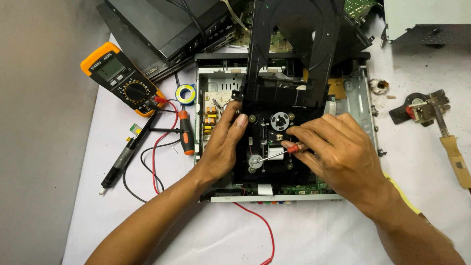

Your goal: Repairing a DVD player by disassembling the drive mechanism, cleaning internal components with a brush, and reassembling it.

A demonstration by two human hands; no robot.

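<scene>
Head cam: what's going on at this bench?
A person is working inside an opened disc player chassis on a white table. The right hand holds a small red-handled screwdriver, its tip at the black disc drive mechanism near a round silver part. The left hand steadies the mechanism's left edge. The disc tray frame stands tilted up behind. A yellow multimeter and an orange-handled screwdriver lie to the left, untouched.
</scene>
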